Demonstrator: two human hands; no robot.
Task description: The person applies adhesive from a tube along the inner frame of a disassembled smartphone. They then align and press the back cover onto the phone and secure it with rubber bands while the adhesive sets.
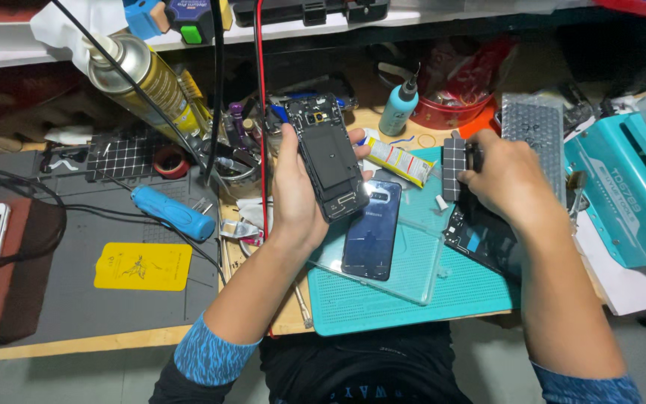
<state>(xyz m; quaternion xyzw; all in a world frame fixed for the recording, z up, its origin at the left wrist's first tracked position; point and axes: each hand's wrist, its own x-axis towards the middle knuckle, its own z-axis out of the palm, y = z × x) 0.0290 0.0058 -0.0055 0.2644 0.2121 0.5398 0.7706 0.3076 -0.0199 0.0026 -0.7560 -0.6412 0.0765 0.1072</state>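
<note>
Left hand [297,196]: closed around opened phone body [329,155], held upright above teal mat [413,295]. Right hand [508,179]: fingers pinched on dark gridded block [454,166]. Blue back cover [372,230] just below left grip, flat on mat.

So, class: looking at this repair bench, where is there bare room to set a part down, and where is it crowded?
Free: the grey mat in front of the yellow sheet, and the teal mat along its near edge, below the blue phone. Crowded: around the spray can, tools and glue bottle at the back, and under both hands.
</note>
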